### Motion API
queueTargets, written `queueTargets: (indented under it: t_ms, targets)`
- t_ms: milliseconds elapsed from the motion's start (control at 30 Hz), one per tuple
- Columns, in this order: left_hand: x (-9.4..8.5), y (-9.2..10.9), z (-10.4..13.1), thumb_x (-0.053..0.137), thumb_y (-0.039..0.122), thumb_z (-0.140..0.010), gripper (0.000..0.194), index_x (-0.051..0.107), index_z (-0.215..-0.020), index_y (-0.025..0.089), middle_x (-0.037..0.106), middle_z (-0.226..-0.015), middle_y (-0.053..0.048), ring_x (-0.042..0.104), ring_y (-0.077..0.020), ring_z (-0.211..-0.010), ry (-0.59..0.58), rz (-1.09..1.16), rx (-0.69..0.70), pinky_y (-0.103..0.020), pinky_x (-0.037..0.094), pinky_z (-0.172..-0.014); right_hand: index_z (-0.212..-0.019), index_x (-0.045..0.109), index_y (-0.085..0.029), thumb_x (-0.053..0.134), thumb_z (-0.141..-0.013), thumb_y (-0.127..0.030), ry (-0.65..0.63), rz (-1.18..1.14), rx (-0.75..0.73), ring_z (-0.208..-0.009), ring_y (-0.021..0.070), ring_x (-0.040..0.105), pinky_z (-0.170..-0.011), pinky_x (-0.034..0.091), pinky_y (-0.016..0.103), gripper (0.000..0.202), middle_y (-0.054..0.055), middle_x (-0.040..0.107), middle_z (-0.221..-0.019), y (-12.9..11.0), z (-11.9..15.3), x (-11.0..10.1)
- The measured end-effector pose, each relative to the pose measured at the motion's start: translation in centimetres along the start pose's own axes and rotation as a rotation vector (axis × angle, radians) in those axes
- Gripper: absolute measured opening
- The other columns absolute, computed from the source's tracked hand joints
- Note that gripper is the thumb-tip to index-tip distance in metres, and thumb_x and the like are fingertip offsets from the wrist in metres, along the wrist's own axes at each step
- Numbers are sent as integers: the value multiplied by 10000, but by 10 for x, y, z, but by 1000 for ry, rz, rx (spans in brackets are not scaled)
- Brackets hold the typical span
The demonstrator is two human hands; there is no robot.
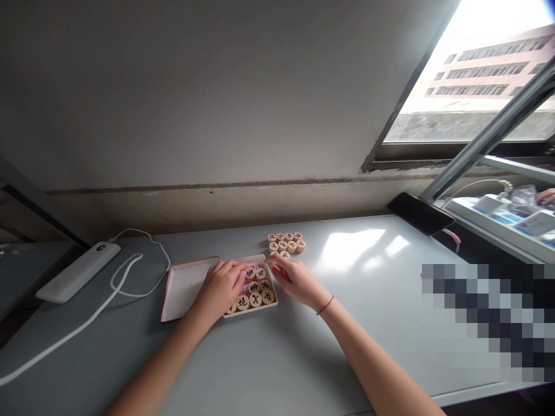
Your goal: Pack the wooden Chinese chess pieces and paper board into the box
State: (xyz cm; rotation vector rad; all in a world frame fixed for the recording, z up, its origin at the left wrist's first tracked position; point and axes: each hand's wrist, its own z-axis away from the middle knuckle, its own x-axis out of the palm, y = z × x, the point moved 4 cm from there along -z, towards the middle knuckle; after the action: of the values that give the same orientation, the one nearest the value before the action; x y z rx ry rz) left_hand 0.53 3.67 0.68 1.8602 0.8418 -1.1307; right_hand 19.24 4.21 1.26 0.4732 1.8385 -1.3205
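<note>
A shallow white box (273,303) holds round wooden Chinese chess pieces (255,299) with black characters. My left hand (223,283) lies over the left part of this box, its fingers extended and covering some of the contents. At the box's upper right corner is my right hand (297,280), with fingers loosely bent and no piece visible in them. Just beyond it, Chinese chess pieces with red characters (282,246) stand in short rows on the table; the nearest ones are partly hidden by this hand. The box lid (188,286) lies inner side up to the left.
On the left of the grey table (243,370) lies a white power strip (80,271) with a looping white cable (87,325). A dark phone-like slab (420,212) leans by the metal frame at the back right. A wall closes off the far side.
</note>
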Motion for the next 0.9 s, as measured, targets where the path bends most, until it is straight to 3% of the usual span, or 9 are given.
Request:
queueTargets:
  t_ms: [167,433,667,900]
  targets:
    - [8,0,-10,478,318,-903,229,667,-1020,264,651,-1003,-60,574,-263,-924,-117,-121,-83,-371,395,-770,-1046,627,-210,438,-905,-323,-24,53,72,-623,144,555,-528,328,218,261,35,656,-755,-6,-7,16]
    - [7,5,-12,557,267,-849,71,618,-881,249,702,-947,-12,594,-236,-946,-126,65,-167,-370,341,-828,-983,643,-230,474,-886,-323,-50,122,145,-682,161,576,-519,310,218,216,33,673,-783,-3,-12,22]
    - [1,3,-6,494,314,-873,180,663,-933,298,726,-981,11,637,-201,-923,-88,256,-231,-350,369,-856,-975,621,-218,431,-904,-258,-16,99,124,-582,126,517,-517,289,210,207,11,625,-681,-2,-9,21]
    - [4,11,0,524,317,-857,178,698,-888,299,729,-938,-6,605,-237,-948,-86,161,-160,-388,361,-840,-1003,612,-204,423,-904,-282,26,-2,106,-497,112,450,-503,295,208,228,-23,550,-589,-1,-3,17]
